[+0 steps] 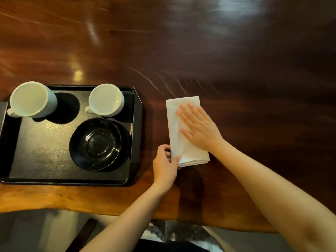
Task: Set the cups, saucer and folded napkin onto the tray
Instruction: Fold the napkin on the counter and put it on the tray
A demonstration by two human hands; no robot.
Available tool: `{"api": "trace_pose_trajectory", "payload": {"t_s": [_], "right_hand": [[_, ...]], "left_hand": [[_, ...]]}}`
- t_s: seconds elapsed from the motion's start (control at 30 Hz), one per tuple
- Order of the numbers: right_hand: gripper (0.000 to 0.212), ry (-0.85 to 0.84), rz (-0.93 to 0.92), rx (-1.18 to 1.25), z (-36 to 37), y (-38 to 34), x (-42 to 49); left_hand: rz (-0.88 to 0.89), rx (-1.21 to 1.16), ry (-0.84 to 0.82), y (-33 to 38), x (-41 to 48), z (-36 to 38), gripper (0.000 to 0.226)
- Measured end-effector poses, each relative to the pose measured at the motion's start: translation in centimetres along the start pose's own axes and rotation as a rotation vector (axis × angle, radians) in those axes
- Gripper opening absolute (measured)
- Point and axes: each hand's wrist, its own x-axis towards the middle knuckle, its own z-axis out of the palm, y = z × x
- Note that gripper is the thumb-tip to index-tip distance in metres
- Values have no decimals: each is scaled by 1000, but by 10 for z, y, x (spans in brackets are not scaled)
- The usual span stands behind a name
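Note:
A black tray [41, 153] lies at the left on the wooden table. On it stand two white cups, a larger cup [31, 99] at the back left and a smaller cup [105, 100] at the back right, with a black saucer [95, 143] in front of the smaller one. A folded white napkin [181, 128] lies on the table to the right of the tray. My right hand [198, 128] rests flat on the napkin with its fingers spread. My left hand [165, 164] pinches the napkin's near left corner.
The dark polished table [236, 60] stretches away behind and to the right of the napkin. Its near edge runs under my forearms, with floor and a dark chair part below. A grey object [2, 115] touches the tray's left side.

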Motion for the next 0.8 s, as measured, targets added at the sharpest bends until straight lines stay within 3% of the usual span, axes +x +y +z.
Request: {"api": "trace_pose_trajectory", "payload": {"t_s": [0.2,0.23,0.33,0.37,0.5,0.63,0.8], "right_hand": [[62,67,230,41,-22,16,13],[61,90,143,33,-23,7,11],[57,39,-357,-88,-11,-23,0],[57,-9,-417,-105,-8,-23,1],[60,-8,-216,-86,-16,4,30],[62,7,9,-65,-31,25,48],[70,-164,-163,243,-50,11,-16]], "left_hand": [[-31,12,0,-2,2,-2,35],[-34,10,-5,-2,3,-2,35],[-30,9,-28,-4,5,-4,33],[-37,8,-37,-4,6,-4,32],[-42,5,-23,-6,6,-4,26],[-79,-52,-47,-3,7,-9,36],[-193,-465,-156,6,5,-23,39]]}}
